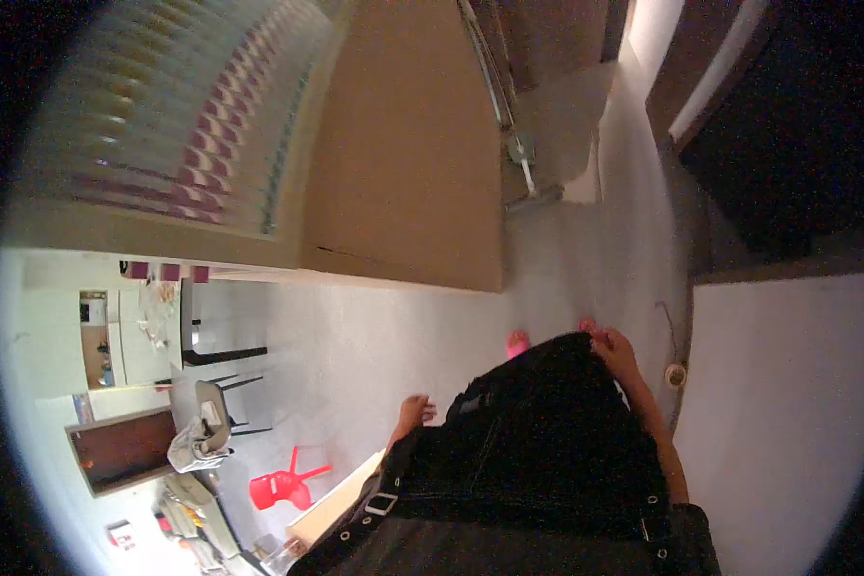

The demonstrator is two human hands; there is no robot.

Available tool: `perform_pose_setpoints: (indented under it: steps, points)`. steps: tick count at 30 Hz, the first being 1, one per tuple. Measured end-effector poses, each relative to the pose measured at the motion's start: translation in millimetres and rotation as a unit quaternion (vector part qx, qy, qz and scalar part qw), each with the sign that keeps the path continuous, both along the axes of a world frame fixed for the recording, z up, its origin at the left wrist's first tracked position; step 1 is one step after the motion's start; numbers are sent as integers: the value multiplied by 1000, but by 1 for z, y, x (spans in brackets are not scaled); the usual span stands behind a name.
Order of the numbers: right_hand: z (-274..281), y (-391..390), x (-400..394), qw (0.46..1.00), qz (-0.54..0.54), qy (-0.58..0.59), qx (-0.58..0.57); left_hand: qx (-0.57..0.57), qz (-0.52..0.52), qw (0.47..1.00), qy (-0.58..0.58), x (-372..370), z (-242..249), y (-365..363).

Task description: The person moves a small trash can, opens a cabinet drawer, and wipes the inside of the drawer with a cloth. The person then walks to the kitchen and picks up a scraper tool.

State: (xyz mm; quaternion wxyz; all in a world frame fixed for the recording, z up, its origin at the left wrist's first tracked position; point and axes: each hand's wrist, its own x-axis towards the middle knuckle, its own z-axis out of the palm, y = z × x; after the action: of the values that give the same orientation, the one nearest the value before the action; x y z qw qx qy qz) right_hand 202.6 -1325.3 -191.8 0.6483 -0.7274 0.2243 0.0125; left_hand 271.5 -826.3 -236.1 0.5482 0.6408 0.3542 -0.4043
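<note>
A black garment with stitched seams, worn on my body, spreads downward in front of me. Light metal buckles and eyelets sit on its straps near the dark grey top. My right hand is closed on the garment's lower edge at its right corner. On the other side, my left hand hangs beside the garment with loosely curled fingers apart and nothing visible in them. My feet in pink slippers show just past the hem, on the pale floor.
A tall brown panel stands ahead, beside a patterned curtain. To the left are a red stool, a chair with a bag and a table. A white panel is close on the right.
</note>
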Motion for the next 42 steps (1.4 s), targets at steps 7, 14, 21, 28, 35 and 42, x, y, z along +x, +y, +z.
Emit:
perform_pose_setpoints:
  steps: [7, 14, 21, 28, 35, 42]
  points:
    - [-4, -27, 53, 998, 62, 25, 16, 85, -21, 996, -24, -56, -14, 1]
    - [29, -102, 79, 994, 95, 55, -16, 96, -173, 959, -203, -46, -42, -85]
    - [-12, -187, 68, 994, 70, 53, -67, 165, -226, 919, -278, -14, -24, -177]
    - [-41, -227, 76, 990, 115, 47, -68, 279, -298, 880, -243, -45, -8, -209]
    - [-83, -226, 85, 971, 200, 50, -123, 261, -237, 914, -202, -104, 23, -206]
    - [-39, -233, 77, 969, 217, 114, -40, 242, -162, 947, -136, -147, 66, -231]
